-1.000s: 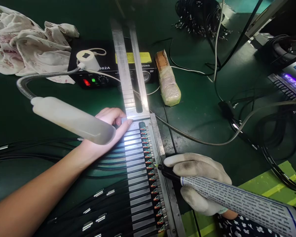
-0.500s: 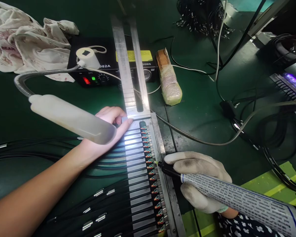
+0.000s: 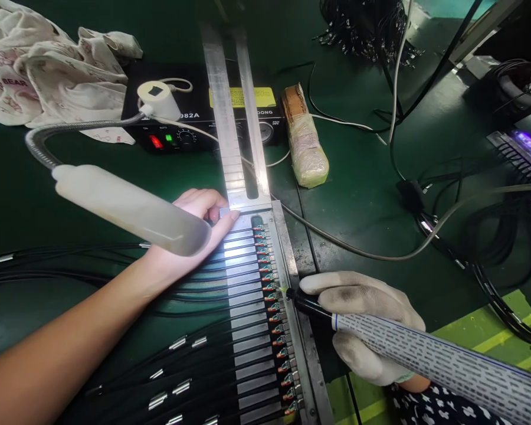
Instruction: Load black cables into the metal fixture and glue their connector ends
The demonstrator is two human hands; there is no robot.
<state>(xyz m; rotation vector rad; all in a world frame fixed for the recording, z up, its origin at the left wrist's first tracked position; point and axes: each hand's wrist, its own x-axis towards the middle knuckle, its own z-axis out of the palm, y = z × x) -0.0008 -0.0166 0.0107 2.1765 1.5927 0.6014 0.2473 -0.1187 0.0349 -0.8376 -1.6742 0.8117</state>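
Note:
My left hand (image 3: 190, 221) is bare and grips the top end of a metal cable fixture (image 3: 242, 277), its thumb on the plate and its fingers curled at the edge. A desk lamp's pale head (image 3: 133, 209) hides part of this hand. Side by side in the fixture lie several black cables (image 3: 252, 349), their stripped coloured wires meeting small metal connectors (image 3: 279, 329). My right hand (image 3: 367, 324), in a white glove with grey stains, is closed around a glue dispenser (image 3: 407, 348) with a printed label and black nose. Its thin greenish tip is beside the connectors, near the middle of the row.
Behind the fixture is a black control box (image 3: 172, 130) marked 982A with lit switches. A wrapped block (image 3: 307, 144) lies right of it. Patterned cloth (image 3: 53, 77) is at the far left. Cable bundles (image 3: 367, 29) lie at the back right, and a grey cord (image 3: 380, 255) crosses the table.
My right hand and the dispenser have shifted slightly right, drawing the tip back a little from the connectors. My left hand keeps its place on the fixture.

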